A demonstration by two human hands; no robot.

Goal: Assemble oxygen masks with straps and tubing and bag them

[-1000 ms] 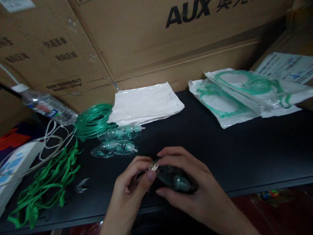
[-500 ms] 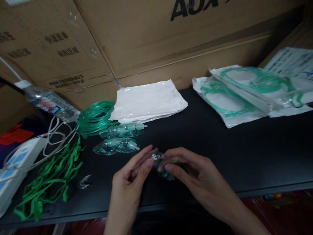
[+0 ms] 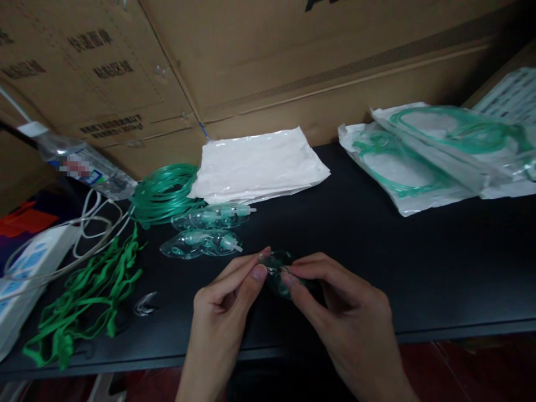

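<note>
Between my hands, near the front of the black table, is a clear green oxygen mask [image 3: 278,283]. My left hand [image 3: 232,296] is closed on its left side, thumb and fingers pinching near a small shiny metal strip [image 3: 272,270]. The mask's right part is pinched by the thumb and index finger of my right hand [image 3: 343,301]. My fingers cover much of the mask. Beyond my left hand lie two more clear masks, a nearer mask [image 3: 201,244] and a farther mask [image 3: 211,216], with white connectors. Several thin metal strips [image 3: 146,305] rest to the left.
Green elastic straps [image 3: 84,301] lie on the left beside a white power strip [image 3: 36,268]. Behind are coiled green tubing [image 3: 165,192], a water bottle [image 3: 84,162] and white pouches [image 3: 259,164]. Packaged tubing sets [image 3: 419,167] lie at right. A cardboard box [image 3: 272,56] stands behind the black table [image 3: 439,268].
My right hand has shifted its fingertips in toward the metal strip, and the mask has turned a little between my hands. The head view has tilted slightly downward.
</note>
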